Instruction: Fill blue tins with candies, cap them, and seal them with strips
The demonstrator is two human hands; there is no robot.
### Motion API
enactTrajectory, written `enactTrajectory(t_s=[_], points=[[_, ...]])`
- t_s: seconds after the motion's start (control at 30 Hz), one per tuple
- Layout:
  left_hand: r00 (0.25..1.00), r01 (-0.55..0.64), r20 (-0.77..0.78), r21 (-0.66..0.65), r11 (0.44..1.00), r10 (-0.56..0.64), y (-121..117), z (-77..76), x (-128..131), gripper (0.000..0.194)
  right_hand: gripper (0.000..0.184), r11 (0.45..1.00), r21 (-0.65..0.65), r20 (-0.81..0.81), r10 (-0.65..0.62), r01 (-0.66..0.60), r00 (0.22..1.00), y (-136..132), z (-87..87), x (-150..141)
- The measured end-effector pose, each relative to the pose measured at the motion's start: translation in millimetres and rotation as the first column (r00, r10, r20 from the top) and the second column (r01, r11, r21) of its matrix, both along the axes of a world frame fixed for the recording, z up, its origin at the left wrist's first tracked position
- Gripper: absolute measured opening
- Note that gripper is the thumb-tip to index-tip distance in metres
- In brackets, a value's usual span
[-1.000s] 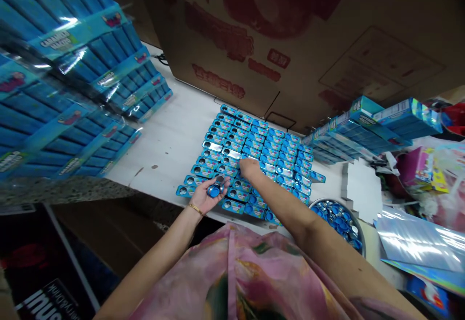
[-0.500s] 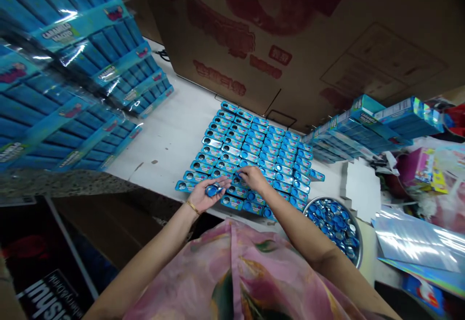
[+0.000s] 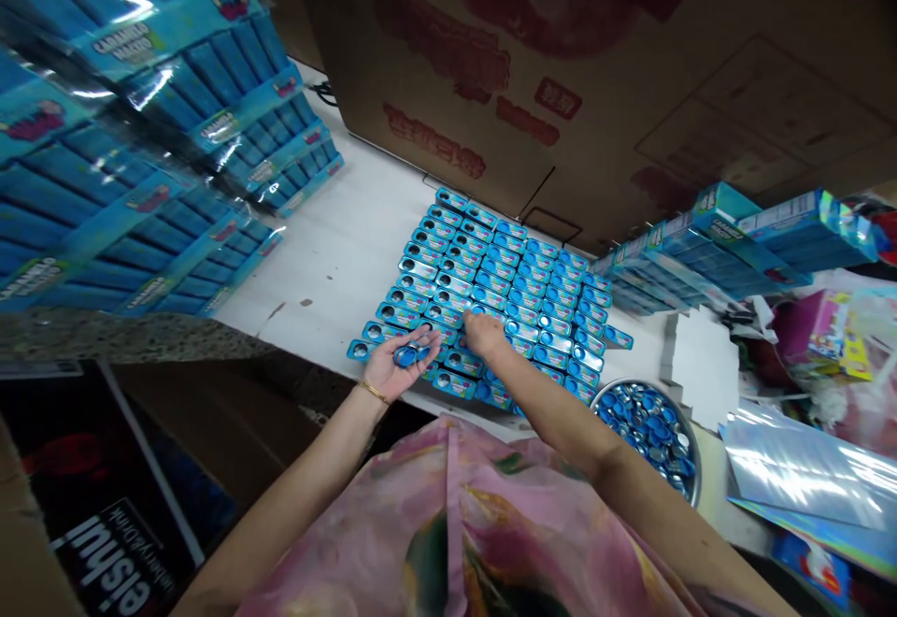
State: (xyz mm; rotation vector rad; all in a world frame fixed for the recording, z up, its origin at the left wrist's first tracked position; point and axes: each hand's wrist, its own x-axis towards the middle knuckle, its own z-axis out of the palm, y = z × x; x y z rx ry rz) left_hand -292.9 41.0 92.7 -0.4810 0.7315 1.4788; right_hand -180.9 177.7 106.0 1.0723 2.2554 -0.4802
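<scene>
- Two hands work low over the table. The left hand (image 3: pixel 392 366) lies palm up with its fingers curled partly in, loosely gripping a small blue tin (image 3: pixel 412 354) on the palm, and a gold bracelet (image 3: pixel 375 393) circles its wrist.
- The right hand (image 3: pixel 485 334) bends downward, its fingertips (image 3: pixel 471 322) resting on a tin in the rows. Whether they grip that tin or only touch it, I cannot tell.
- Just ahead of both hands spreads a tight grid of blue tins (image 3: pixel 533 290) on a white table (image 3: pixel 315 262). The left hand's fingers sit just beside its nearest row.
- Beyond the right forearm stands a steel bowl (image 3: pixel 695 458) heaped with loose blue tins.
- Well ahead of the left hand rise stacks of shrink-wrapped blue display packs (image 3: pixel 140 159), and ahead of the right hand looms a cardboard carton (image 3: pixel 525 65).
- Risks, as I judge them: the tins sit nearly edge to edge, so a brushing wrist or careless fingertip could knock a row out of line. With so loose a hold, the tin could roll off the palm if the left hand tips, and land among the rows or drop past the table edge behind them.
</scene>
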Motion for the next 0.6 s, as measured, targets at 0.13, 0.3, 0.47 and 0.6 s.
enactTrajectory(t_s=[0.13, 0.3, 0.47, 0.6], points=[[1.0, 0.011, 0.008, -0.003, 1.0, -0.011, 6.3, -1.5, 3.2, 0.027, 0.027, 0.999, -0.011, -0.411, 0.028, -0.036, 0.911, -15.7, 16.3, 8.7], [0.999, 0.003, 0.036, -0.019, 1.0, -0.003, 15.6, -1.4, 11.6, 0.019, 0.023, 0.978, -0.083, -0.66, 0.09, -0.191, 0.745, -33.3, 21.3, 4.5], [1.0, 0.005, 0.02, -0.042, 0.999, -0.004, 3.9, -3.3, 5.3, 0.022, 0.014, 0.996, -0.087, -0.479, -0.026, -0.018, 0.878, -27.7, 7.7, 17.9], [0.998, -0.067, -0.006, -0.112, 0.991, 0.067, -8.0, -3.4, -5.1, 0.021, 0.022, 0.999, -0.022, -0.19, 0.029, -0.033, 0.981, -32.7, -1.7, 16.7]])
